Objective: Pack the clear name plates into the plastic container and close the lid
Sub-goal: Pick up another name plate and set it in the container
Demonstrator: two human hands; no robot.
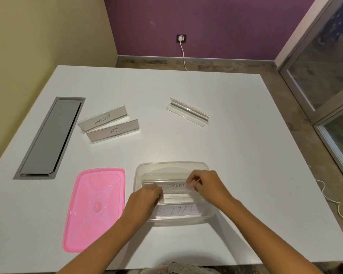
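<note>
PANDA plate sitting inside the clear container, both hands pinching its ends: left hand fingers closed on the left end, right hand fingers closed on the right end. BUTTE... plate lying in the container too. Pink lid lying left of the container on the surface. ELEPHANT plate, TIGER plate and blank plate standing beyond the container.
</note>
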